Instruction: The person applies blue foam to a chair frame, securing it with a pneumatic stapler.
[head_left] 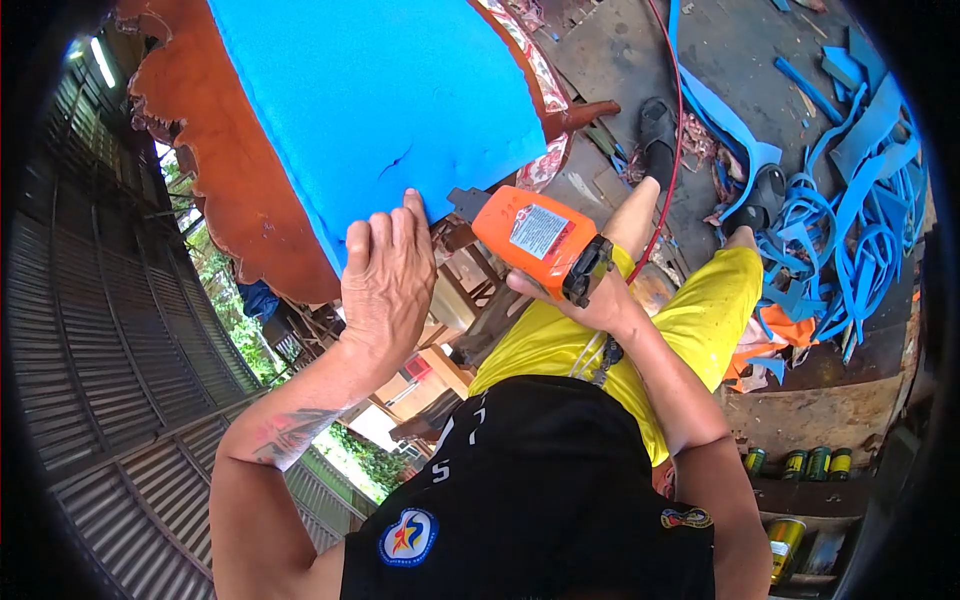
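Note:
A sheet of bright blue foam (370, 90) lies over a piece of furniture with brown leather-like covering (220, 160) along its scalloped left edge. My left hand (390, 255) rests on the foam's near edge, its fingers laid out over the surface. In my right hand (600, 305) is an orange staple gun (530, 235), with a label on its top. Its dark nose is at the foam's near corner, just right of my left fingertips; whether it touches cannot be told. My right fingers are partly hidden under the tool. A small slit (397, 162) marks the foam.
A red hose (672, 150) runs across the floor beside my legs. Blue foam offcuts (860, 240) are heaped at the right. Several cans (818, 463) stand on a shelf at lower right. A wooden leg (592, 114) sticks out from the furniture. Corrugated metal walling (130, 300) rises on the left.

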